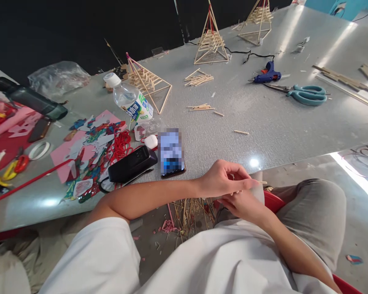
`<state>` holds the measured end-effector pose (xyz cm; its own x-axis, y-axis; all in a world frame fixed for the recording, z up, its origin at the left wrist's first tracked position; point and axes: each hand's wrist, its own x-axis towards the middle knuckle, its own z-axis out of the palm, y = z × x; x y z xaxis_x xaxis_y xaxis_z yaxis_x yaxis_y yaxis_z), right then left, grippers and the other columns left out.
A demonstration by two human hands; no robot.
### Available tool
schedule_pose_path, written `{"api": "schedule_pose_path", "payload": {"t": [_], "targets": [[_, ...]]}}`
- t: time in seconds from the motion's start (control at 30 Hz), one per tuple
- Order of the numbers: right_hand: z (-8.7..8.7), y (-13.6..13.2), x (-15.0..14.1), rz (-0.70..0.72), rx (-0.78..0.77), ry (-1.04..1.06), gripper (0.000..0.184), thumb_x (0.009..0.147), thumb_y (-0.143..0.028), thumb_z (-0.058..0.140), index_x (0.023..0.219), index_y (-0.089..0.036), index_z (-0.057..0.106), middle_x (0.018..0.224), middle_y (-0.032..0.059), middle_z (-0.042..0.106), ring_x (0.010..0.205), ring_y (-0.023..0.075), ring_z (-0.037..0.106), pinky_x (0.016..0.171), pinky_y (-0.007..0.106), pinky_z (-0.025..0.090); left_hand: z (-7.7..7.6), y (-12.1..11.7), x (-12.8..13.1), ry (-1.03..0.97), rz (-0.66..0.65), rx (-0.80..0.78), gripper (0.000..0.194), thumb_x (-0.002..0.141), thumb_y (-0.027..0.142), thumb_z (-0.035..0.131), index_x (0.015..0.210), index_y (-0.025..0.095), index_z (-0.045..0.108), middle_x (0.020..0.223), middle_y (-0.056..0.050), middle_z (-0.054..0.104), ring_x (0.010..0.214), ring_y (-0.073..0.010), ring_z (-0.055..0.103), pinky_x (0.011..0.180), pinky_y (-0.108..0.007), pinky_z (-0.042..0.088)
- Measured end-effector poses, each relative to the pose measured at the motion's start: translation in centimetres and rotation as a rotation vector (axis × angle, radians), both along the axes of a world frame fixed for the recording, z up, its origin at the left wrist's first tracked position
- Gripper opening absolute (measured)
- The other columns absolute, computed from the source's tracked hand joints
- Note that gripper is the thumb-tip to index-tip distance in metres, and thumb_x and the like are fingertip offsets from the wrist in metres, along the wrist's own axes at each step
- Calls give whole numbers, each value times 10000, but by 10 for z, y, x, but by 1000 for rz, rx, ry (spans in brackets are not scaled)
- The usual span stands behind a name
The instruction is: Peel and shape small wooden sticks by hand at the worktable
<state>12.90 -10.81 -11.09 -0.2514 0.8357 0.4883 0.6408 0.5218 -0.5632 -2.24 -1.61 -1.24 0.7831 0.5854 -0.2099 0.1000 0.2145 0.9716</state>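
Note:
My left hand (pixel 225 179) is closed above the table's front edge, thumb and forefinger pinching a short wooden stick (pixel 263 182) whose pale end points right. Just below it, touching it, is my right hand (pixel 243 203), its fingers curled and partly covered by the left. Small pale bits show between the hands, but what the right one holds is hidden. On the table beyond lie a single wooden stick (pixel 241 132), a small group of sticks (pixel 200 107) and a larger pile of sticks (pixel 199 79). A phone (pixel 171 153) lies left of my hands.
Stick pyramids (pixel 211 43) stand at the back. A plastic bottle (pixel 131 100), black case (pixel 132 163) and colourful scraps (pixel 95 143) crowd the left. A blue glue gun (pixel 267 74) and scissors (pixel 306 94) lie right. Loose sticks (pixel 191 214) are below the table edge.

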Motion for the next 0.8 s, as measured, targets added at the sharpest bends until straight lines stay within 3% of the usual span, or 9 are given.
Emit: {"api": "schedule_pose_path", "payload": {"t": [0.13,0.2,0.3,0.43,0.6,0.7,0.8], "targets": [[12,-10,26,61,-124,221,518,1195,-371,419,745,-212,621,610,-14,615,499,125,556,490,266,435,-1,-1,-1,-25,-50,16,453,821,541,951,844,112,807,666,-2,697,540,-63,546,494,-189,415],[23,-17,45,22,-159,377,478,1204,-439,381,867,-219,640,609,-27,597,460,123,517,447,265,402,-3,-1,-1,-22,-85,71,408,891,516,904,916,114,843,714,-18,734,547,-59,542,506,-190,417],[33,-21,56,-31,-104,420,361,1188,-405,458,929,-228,635,581,-48,558,413,113,460,405,261,365,-8,-1,-1,-1,-112,178,331,961,442,850,1001,114,873,761,-33,770,575,-63,542,534,-191,424],[25,-21,48,-88,-4,425,346,1169,-275,490,846,-225,602,587,-42,539,429,104,449,409,257,341,-11,0,-1,-1,-186,297,253,1024,336,780,1060,107,881,795,-50,806,608,-74,564,578,-192,449],[11,-25,47,-158,-69,601,402,1167,-245,496,769,-219,538,583,-46,513,456,97,429,450,267,337,-9,-1,0,56,-265,367,282,1080,272,681,1240,120,856,920,-67,857,579,-62,563,581,-189,463],[8,-27,46,-165,-84,676,413,1164,-246,501,752,-219,525,574,-51,474,456,101,427,461,278,331,-10,-3,0,49,-245,414,293,1073,238,671,1276,118,844,929,-75,867,602,-72,592,601,-193,486],[5,-29,45,-170,59,662,375,1146,-221,510,772,-218,545,590,-44,463,474,113,432,483,290,339,-11,-3,1,25,-181,402,251,1047,266,717,1169,112,875,872,-73,858,642,-86,630,603,-190,491]]}}
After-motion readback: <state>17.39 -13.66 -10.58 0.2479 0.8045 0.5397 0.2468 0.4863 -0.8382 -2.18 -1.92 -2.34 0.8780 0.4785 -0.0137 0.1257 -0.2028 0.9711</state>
